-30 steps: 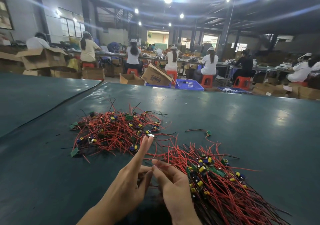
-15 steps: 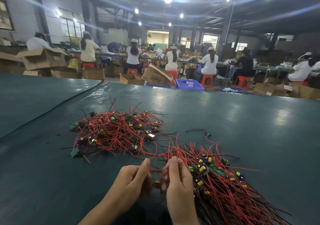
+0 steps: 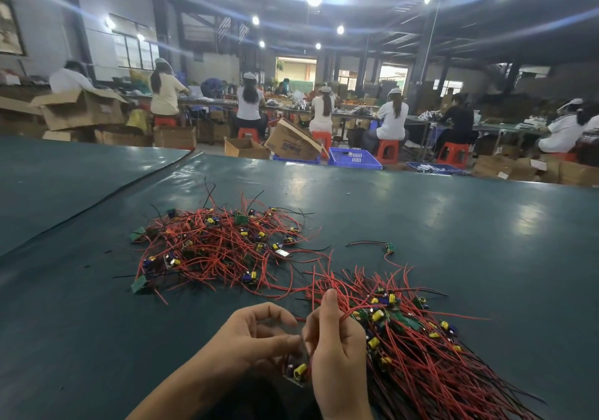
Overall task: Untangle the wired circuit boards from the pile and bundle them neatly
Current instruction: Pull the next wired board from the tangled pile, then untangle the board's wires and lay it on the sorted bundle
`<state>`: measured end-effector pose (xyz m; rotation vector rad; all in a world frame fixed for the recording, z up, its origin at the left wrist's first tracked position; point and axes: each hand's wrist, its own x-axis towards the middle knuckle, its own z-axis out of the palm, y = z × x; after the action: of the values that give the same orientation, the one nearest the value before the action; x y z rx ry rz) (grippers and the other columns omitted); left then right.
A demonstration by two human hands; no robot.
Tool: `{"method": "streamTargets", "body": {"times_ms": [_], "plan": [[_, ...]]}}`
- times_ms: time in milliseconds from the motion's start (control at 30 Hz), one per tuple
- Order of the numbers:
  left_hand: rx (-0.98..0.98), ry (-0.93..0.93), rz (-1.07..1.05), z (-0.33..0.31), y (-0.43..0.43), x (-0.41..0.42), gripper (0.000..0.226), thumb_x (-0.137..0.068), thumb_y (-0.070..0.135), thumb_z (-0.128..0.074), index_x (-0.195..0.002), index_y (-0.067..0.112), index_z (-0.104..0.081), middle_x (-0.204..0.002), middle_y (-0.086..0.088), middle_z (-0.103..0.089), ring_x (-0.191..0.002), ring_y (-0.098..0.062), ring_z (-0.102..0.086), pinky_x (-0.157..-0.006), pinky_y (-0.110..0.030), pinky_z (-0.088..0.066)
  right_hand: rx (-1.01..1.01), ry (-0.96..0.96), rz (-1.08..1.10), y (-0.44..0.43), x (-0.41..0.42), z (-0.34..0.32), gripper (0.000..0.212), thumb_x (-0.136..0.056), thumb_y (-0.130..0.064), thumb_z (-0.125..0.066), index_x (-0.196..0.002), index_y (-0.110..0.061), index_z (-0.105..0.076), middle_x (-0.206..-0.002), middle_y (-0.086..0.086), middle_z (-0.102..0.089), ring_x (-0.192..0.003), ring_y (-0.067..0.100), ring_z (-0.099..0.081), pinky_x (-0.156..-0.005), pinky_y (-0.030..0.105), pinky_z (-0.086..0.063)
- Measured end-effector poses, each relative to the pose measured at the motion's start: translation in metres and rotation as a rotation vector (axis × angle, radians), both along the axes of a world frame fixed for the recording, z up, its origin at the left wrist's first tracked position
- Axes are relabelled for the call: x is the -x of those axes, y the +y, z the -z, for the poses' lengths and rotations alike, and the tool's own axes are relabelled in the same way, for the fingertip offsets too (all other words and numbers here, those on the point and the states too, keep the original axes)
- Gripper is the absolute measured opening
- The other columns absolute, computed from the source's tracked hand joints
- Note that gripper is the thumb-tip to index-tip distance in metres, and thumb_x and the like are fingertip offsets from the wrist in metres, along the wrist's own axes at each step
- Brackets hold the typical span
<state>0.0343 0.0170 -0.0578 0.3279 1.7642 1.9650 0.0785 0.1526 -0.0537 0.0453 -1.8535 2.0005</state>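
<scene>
From my station I take the tangled pile of red-wired circuit boards as my marker; it lies on the dark green table. Both hands are on the near side of the pile, just beside each other.

The left hand has its fingers curled in with the tips meeting the thumb. They pinch a small board with a yellow capacitor, which hangs low between the two hands.

The right hand has its thumb up and its fingers clamped on a few red wires that arc off to the right.

Nearer than the pile and to its right lies the sorted bundle. Its boards are gathered toward one end and its wires run roughly in line toward the near right. The bundle's loose red ends reach the fringe of the pile.

A lone board with a dark lead lies directly right of the pile, apart from it.

Well beyond the pile, past the table's far edge, are cardboard boxes, a blue crate and seated workers at long benches.
</scene>
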Motion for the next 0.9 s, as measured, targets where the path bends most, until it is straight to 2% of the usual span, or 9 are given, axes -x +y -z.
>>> {"method": "streamTargets", "body": {"times_ms": [100, 200, 333, 467, 600, 700, 800, 867, 900], "plan": [[-0.027, 0.039, -0.12, 0.003, -0.001, 0.002, 0.043, -0.063, 0.017, -0.085, -0.102, 0.01, -0.07, -0.081, -0.019, -0.071, -0.06, -0.018, -0.065, -0.051, -0.024, -0.05, 0.008, -0.004, 0.019, 0.003, 0.001, 0.001, 0.053, -0.089, -0.05, -0.04, -0.05, -0.016, -0.054, -0.044, -0.004, -0.038, -0.042, 0.009, -0.035, -0.045, 0.017, -0.031], [-0.153, 0.056, -0.256, 0.004, 0.001, 0.004, 0.054, -0.058, 0.014, -0.082, -0.109, 0.004, -0.069, -0.077, -0.018, -0.068, -0.055, -0.015, -0.061, -0.048, -0.023, -0.05, -0.056, -0.015, 0.0, 0.005, 0.002, 0.002, 0.044, -0.087, -0.045, -0.05, -0.059, -0.012, -0.057, -0.043, -0.006, -0.039, -0.042, 0.006, -0.036, -0.045, 0.016, -0.031], [-0.272, 0.09, -0.376, -0.003, 0.001, 0.003, 0.052, -0.063, 0.009, -0.074, -0.114, 0.007, -0.064, -0.073, -0.013, -0.067, -0.054, -0.014, -0.063, -0.047, -0.022, -0.051, -0.169, -0.105, 0.001, 0.005, 0.006, 0.009, 0.04, -0.09, -0.043, -0.06, -0.066, -0.011, -0.063, -0.05, -0.009, -0.053, -0.048, 0.0, -0.045, -0.051, 0.016, -0.038], [-0.313, 0.072, -0.403, -0.004, 0.003, 0.003, 0.056, -0.065, 0.008, -0.074, -0.119, 0.014, -0.06, -0.073, -0.008, -0.067, -0.055, -0.015, -0.064, -0.047, -0.023, -0.053, -0.122, -0.141, 0.043, 0.005, 0.007, 0.009, 0.036, -0.089, -0.04, -0.063, -0.066, -0.012, -0.068, -0.047, -0.004, -0.055, -0.045, 0.004, -0.049, -0.047, 0.018, -0.039], [-0.332, -0.054, -0.34, -0.004, 0.002, 0.004, 0.061, -0.062, 0.008, -0.085, -0.117, 0.01, -0.058, -0.087, -0.012, -0.072, -0.059, -0.018, -0.068, -0.046, -0.025, -0.053, -0.025, -0.14, 0.07, 0.004, 0.006, 0.005, 0.036, -0.084, -0.048, -0.061, -0.067, -0.018, -0.072, -0.052, 0.001, -0.061, -0.046, 0.005, -0.054, -0.047, 0.017, -0.041], [-0.24, -0.026, -0.228, -0.005, 0.002, 0.0, 0.056, -0.052, 0.027, -0.086, -0.102, 0.008, -0.072, -0.094, -0.016, -0.073, -0.063, -0.019, -0.068, -0.049, -0.026, -0.053, 0.013, -0.108, 0.049, 0.003, 0.005, 0.003, 0.04, -0.079, -0.05, -0.059, -0.066, -0.015, -0.073, -0.051, 0.003, -0.062, -0.043, 0.008, -0.052, -0.044, 0.017, -0.04], [-0.127, 0.047, -0.1, -0.005, 0.002, -0.006, 0.039, -0.061, 0.027, -0.084, -0.096, 0.01, -0.076, -0.086, -0.015, -0.072, -0.069, -0.018, -0.068, -0.056, -0.025, -0.053, 0.008, -0.08, 0.027, 0.0, 0.004, 0.003, 0.037, -0.08, -0.048, -0.058, -0.067, -0.019, -0.075, -0.055, 0.006, -0.068, -0.048, 0.014, -0.064, -0.048, 0.021, -0.051], [-0.084, 0.081, -0.008, -0.005, 0.004, -0.01, 0.029, -0.071, 0.021, -0.081, -0.095, 0.007, -0.075, -0.08, -0.013, -0.071, -0.068, -0.017, -0.067, -0.059, -0.026, -0.053, 0.027, -0.085, 0.032, 0.001, 0.004, 0.004, 0.036, -0.08, -0.048, -0.059, -0.066, -0.019, -0.075, -0.057, 0.009, -0.068, -0.052, 0.019, -0.067, -0.051, 0.03, -0.057], [-0.078, 0.101, 0.003, -0.005, 0.004, -0.011, 0.025, -0.073, 0.015, -0.081, -0.094, 0.004, -0.074, -0.078, -0.013, -0.071, -0.067, -0.017, -0.066, -0.059, -0.025, -0.053, 0.029, -0.082, 0.043, 0.001, 0.005, 0.004, 0.036, -0.079, -0.048, -0.059, -0.065, -0.019, -0.075, -0.056, 0.008, -0.068, -0.051, 0.017, -0.066, -0.052, 0.028, -0.057]]}}
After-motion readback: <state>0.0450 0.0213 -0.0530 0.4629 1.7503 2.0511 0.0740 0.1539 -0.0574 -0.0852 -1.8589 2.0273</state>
